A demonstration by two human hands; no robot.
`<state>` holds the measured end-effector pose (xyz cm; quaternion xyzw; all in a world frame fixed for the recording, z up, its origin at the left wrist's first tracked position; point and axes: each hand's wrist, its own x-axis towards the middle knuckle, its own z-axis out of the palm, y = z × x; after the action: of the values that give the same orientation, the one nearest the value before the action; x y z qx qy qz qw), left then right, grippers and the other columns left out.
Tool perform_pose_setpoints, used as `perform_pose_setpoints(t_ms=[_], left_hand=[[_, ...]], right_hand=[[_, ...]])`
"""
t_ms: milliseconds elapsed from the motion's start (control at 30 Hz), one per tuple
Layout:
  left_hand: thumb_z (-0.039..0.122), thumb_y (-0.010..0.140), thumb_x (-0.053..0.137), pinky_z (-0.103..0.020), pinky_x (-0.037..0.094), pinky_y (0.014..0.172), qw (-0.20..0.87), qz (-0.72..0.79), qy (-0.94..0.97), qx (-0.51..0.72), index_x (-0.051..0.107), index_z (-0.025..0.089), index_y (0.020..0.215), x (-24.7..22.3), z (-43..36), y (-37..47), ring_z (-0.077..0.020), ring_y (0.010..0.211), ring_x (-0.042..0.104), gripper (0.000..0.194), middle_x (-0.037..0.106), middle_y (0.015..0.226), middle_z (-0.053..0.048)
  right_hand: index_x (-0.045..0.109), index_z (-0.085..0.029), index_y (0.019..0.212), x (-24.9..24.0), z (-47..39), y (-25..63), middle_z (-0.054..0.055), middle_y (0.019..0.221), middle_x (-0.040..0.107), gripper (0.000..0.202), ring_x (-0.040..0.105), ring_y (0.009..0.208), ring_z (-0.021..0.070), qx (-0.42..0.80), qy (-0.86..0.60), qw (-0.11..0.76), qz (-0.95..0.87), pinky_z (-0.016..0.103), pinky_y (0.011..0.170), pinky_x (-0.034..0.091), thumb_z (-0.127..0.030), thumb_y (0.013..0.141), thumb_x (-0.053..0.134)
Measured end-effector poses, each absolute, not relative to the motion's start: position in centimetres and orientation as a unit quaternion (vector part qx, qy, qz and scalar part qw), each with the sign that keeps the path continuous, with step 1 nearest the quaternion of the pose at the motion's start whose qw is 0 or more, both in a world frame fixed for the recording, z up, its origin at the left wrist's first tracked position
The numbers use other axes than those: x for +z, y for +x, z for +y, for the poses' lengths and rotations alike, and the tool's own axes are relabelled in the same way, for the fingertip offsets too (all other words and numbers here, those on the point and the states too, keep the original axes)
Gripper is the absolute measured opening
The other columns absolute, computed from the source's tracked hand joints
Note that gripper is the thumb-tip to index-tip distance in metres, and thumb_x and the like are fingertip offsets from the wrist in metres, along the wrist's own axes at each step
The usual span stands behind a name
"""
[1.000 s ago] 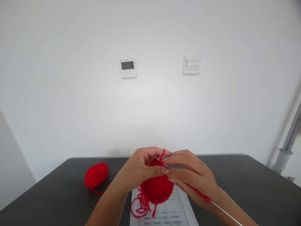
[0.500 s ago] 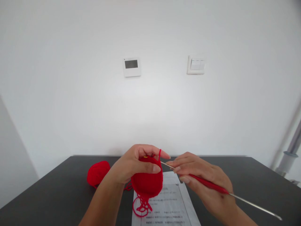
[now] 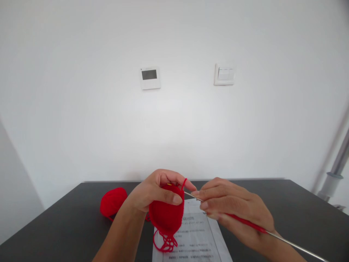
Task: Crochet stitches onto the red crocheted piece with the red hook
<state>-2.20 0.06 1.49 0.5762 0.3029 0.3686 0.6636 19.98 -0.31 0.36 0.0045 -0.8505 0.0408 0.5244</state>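
Near the lower centre of the frame, the left hand [image 3: 149,193] is gripping a red crocheted piece [image 3: 167,218], its thumb lying across the front, while a red strand [image 3: 183,184] is looping over its outstretched index finger. A small yellow bit [image 3: 169,184] is showing at the piece's top edge. Toward the lower right, the right hand [image 3: 237,205] is holding a crochet hook [image 3: 247,222], its fingers closing around the red grip; the metal tip is pointing at the piece's upper right edge, but contact is impossible to tell. Below the piece, tangled yarn [image 3: 168,244] is overlapping a printed sheet [image 3: 195,240]. At lower left, a red yarn ball [image 3: 112,202] is resting on the dark tabletop [image 3: 68,222], near the left forearm.
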Motion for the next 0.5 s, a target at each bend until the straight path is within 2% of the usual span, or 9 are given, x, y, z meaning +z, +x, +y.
perform_pose_setpoints(t_ms=[233, 500], left_hand=[[0.023, 0.052, 0.085, -0.024, 0.031, 0.050, 0.673, 0.304, 0.571, 0.358, 0.079, 0.014, 0.084, 1.59, 0.20, -2.50, -0.0106, 0.048, 0.049, 0.034, 0.063, 0.059, -0.002], [0.023, 0.050, 0.085, -0.024, 0.030, 0.049, 0.671, 0.313, 0.574, 0.350, 0.079, 0.014, 0.081, 1.31, 0.09, -2.37, -0.0103, 0.047, 0.048, 0.033, 0.064, 0.057, -0.002]], right_hand=[[0.066, -0.012, 0.098, 0.55, 0.05, 20.30, 0.016, 0.095, 0.076, 0.017, 0.073, 0.088, 0.0166, 0.041, 0.025, 0.497, -0.867, 0.031, 0.081, 0.058, -0.015, 0.097, 0.049], [0.069, -0.019, 0.099, -0.35, -0.14, 19.78, 0.010, 0.088, 0.076, 0.014, 0.071, 0.084, 0.0193, 0.162, 0.000, 0.543, -0.824, 0.034, 0.073, 0.059, -0.016, 0.094, 0.056]])
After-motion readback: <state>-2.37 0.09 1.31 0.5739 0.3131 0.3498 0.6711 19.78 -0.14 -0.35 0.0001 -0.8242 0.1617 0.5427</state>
